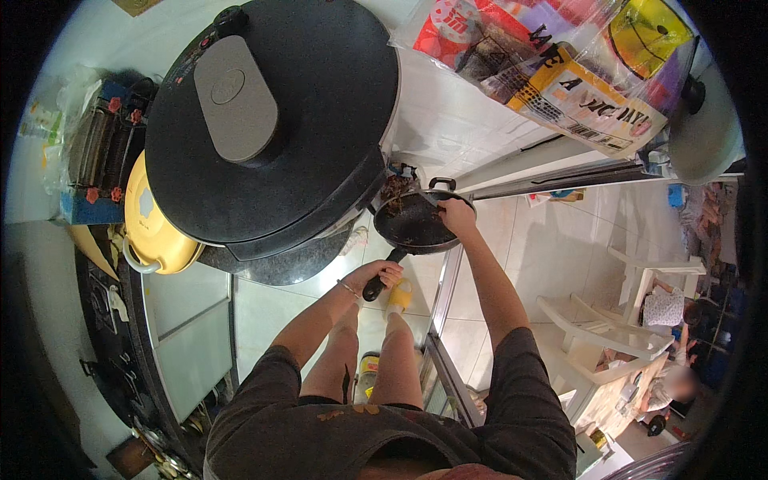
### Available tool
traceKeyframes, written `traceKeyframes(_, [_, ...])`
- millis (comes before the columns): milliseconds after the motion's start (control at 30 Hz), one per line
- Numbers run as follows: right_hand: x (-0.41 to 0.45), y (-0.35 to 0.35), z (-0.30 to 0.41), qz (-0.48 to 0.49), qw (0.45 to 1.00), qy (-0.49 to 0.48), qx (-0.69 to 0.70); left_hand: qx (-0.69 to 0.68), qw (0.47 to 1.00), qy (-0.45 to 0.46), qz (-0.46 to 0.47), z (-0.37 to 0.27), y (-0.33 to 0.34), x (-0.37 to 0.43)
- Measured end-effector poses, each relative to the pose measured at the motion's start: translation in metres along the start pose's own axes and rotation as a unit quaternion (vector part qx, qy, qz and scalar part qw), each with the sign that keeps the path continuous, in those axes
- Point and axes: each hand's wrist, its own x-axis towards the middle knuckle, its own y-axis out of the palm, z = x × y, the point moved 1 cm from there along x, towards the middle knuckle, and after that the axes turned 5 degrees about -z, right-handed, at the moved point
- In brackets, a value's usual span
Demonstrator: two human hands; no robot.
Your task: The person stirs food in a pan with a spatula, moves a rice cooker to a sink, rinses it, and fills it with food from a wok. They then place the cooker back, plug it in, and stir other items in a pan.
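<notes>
A black wok is tilted in front of me, its far left rim beside a heap of brown food scraps. My left hand grips its long black handle. Over the wok's right side, my right hand reaches in with curled fingers. It seems to pinch a thin greyish utensil, too blurred to name surely. Brown bits cling near the wok's left rim. A small loop handle stands out at the far side. What contains the scraps is mostly hidden.
A large black-lidded electric cooker crowds the left, near a yellow pot. Plastic packages hang at upper right. A sliding-door frame runs beside my legs. Two people, one a person in a patterned top, are by white chairs.
</notes>
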Motion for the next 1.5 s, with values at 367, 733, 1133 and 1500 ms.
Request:
traceKeyframes(367, [-0.018, 0.003, -0.007, 0.193, 0.978, -0.026, 0.080, 0.023, 1.000, 0.016, -0.006, -0.002, 0.000, -0.003])
traceKeyframes(733, [0.004, 0.034, 0.005, 0.045, 0.993, 0.036, 0.101, 0.026, 1.000, -0.003, 0.012, -0.004, -0.011, 0.001])
traceKeyframes(1133, [-0.035, -0.084, -0.008, 0.197, 0.976, -0.085, 0.024, 0.061, 0.998, 0.012, -0.016, -0.002, -0.010, -0.009])
traceKeyframes(1500, [-0.024, -0.008, 0.005, 0.154, 0.979, -0.095, 0.098, 0.292, 0.947, 0.093, -0.101, 0.008, 0.000, -0.017])
